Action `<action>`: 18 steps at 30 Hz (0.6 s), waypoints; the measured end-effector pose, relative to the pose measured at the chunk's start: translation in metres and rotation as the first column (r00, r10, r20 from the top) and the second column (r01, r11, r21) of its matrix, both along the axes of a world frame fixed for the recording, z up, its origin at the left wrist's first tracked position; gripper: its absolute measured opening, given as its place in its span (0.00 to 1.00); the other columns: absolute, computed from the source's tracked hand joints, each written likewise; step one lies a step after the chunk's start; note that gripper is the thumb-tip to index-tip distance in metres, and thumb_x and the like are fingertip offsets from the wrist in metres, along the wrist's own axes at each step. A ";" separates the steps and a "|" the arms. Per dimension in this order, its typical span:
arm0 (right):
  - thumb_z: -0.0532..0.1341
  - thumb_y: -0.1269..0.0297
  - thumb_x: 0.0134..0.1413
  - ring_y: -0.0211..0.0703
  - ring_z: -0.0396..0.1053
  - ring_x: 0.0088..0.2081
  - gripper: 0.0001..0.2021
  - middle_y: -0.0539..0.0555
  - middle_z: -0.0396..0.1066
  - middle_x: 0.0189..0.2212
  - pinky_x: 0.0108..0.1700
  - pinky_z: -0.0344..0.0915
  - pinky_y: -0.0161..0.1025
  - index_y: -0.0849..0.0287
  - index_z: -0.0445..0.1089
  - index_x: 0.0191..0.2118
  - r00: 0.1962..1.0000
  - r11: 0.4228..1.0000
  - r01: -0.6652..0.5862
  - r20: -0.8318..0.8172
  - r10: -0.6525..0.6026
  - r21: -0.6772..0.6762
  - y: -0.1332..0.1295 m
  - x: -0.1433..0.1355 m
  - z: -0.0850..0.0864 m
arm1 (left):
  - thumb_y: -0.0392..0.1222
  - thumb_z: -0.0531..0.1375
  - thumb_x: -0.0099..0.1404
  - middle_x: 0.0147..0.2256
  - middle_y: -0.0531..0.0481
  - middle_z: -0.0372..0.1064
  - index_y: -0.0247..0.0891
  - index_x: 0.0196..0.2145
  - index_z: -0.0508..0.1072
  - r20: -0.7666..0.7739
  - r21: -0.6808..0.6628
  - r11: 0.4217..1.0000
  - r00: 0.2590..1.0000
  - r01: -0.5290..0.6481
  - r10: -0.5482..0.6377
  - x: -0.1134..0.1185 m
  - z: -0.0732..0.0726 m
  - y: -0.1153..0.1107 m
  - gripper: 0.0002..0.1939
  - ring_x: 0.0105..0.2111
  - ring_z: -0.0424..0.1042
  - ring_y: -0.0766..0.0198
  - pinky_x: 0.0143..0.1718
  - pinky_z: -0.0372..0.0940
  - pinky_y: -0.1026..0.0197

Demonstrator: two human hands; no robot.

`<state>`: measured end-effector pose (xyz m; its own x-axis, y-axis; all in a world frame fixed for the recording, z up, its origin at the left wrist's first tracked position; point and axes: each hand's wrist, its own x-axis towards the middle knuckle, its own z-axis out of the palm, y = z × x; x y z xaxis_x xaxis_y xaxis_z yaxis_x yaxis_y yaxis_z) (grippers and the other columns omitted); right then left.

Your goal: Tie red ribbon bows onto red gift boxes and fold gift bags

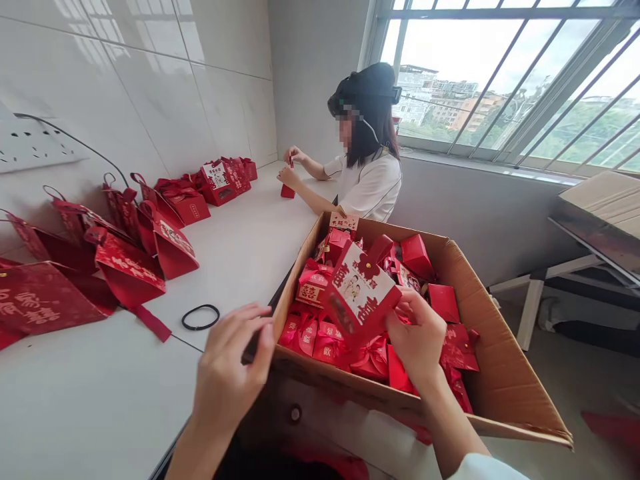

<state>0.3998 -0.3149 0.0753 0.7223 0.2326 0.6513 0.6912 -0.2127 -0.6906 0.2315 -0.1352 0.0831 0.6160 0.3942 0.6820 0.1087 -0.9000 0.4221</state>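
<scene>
A red gift box [361, 287] with a white printed panel and a ribbon loop on top is gripped by my right hand [417, 330], tilted above the cardboard carton [520, 393]. Inside that carton lie many more red gift boxes [330, 343], some tied with ribbon. My left hand [233, 357] hovers by the carton's left edge, over the table edge, its fingers apart and nothing in it. A black elastic band [200, 317] and a red ribbon strip [151, 324] lie on the table beside it.
The white table [90, 393] runs along the tiled wall, with red gift boxes [127, 263] standing in rows on it. Across the table's far end a person [373, 173] wearing headgear handles a small red box [287, 191]. A barred window [500, 87] is at right.
</scene>
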 end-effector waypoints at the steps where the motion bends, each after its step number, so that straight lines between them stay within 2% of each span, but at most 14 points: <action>1: 0.60 0.70 0.51 0.40 0.74 0.31 0.04 0.51 0.76 0.31 0.30 0.71 0.35 0.55 0.71 0.29 0.983 0.995 0.095 0.159 -0.088 -0.039 -0.004 0.006 0.000 | 0.37 0.54 0.63 0.38 0.46 0.74 0.39 0.33 0.72 -0.025 -0.006 0.995 0.995 -0.095 0.095 -0.003 -0.007 0.013 0.06 0.44 0.71 0.56 0.50 0.63 0.51; 2: 0.60 0.72 0.50 0.40 0.74 0.32 0.05 0.50 0.76 0.31 0.31 0.71 0.34 0.55 0.70 0.28 0.940 0.983 0.170 0.311 -0.140 -0.070 -0.007 0.010 0.000 | 0.40 0.54 0.64 0.39 0.45 0.74 0.39 0.32 0.72 -0.049 -0.037 0.984 0.984 -0.175 0.174 -0.005 -0.013 0.023 0.08 0.44 0.71 0.55 0.47 0.65 0.53; 3: 0.61 0.73 0.50 0.41 0.75 0.33 0.06 0.50 0.75 0.30 0.32 0.71 0.34 0.55 0.70 0.27 0.883 0.970 0.222 0.442 -0.158 -0.098 -0.009 0.014 0.000 | 0.42 0.53 0.65 0.39 0.46 0.74 0.40 0.33 0.73 -0.104 -0.087 0.975 0.975 -0.205 0.195 -0.006 -0.018 0.031 0.09 0.43 0.72 0.56 0.40 0.68 0.57; 6: 0.62 0.76 0.50 0.42 0.74 0.36 0.09 0.49 0.74 0.27 0.39 0.72 0.38 0.53 0.71 0.28 0.741 0.949 0.270 0.665 -0.098 -0.162 -0.010 0.016 0.001 | 0.46 0.53 0.64 0.38 0.49 0.75 0.41 0.33 0.74 -0.223 -0.184 0.969 0.967 -0.164 0.121 -0.005 -0.027 0.036 0.11 0.41 0.73 0.58 0.29 0.67 0.64; 9: 0.61 0.78 0.51 0.41 0.71 0.34 0.11 0.49 0.73 0.27 0.44 0.73 0.43 0.51 0.71 0.31 0.694 0.955 0.225 0.719 -0.019 -0.191 -0.004 0.010 0.000 | 0.45 0.53 0.64 0.37 0.49 0.76 0.40 0.32 0.74 -0.241 -0.187 0.978 0.969 -0.095 0.048 0.004 -0.029 0.027 0.12 0.39 0.74 0.59 0.36 0.68 0.62; 13: 0.60 0.79 0.52 0.39 0.69 0.33 0.11 0.48 0.73 0.27 0.45 0.73 0.46 0.53 0.71 0.33 0.665 0.967 0.093 0.737 0.118 -0.239 0.003 0.004 -0.003 | 0.44 0.51 0.65 0.38 0.48 0.76 0.39 0.33 0.73 -0.257 -0.188 0.982 0.966 -0.020 -0.029 0.016 -0.036 0.014 0.12 0.41 0.73 0.59 0.45 0.67 0.59; 18: 0.61 0.79 0.51 0.39 0.69 0.32 0.10 0.49 0.73 0.27 0.45 0.72 0.43 0.55 0.70 0.31 0.629 0.961 0.034 0.753 0.194 -0.276 0.010 -0.001 -0.001 | 0.40 0.52 0.65 0.39 0.48 0.75 0.39 0.34 0.73 -0.300 -0.156 0.984 0.945 0.086 -0.130 0.027 -0.063 0.005 0.10 0.46 0.70 0.57 0.48 0.66 0.53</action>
<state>0.3989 -0.3054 0.0745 -0.0433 0.4932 0.8689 0.9639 -0.2081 0.1662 0.2582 -0.1297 0.0202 0.8310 0.3910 0.3956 0.1588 -0.8484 0.5050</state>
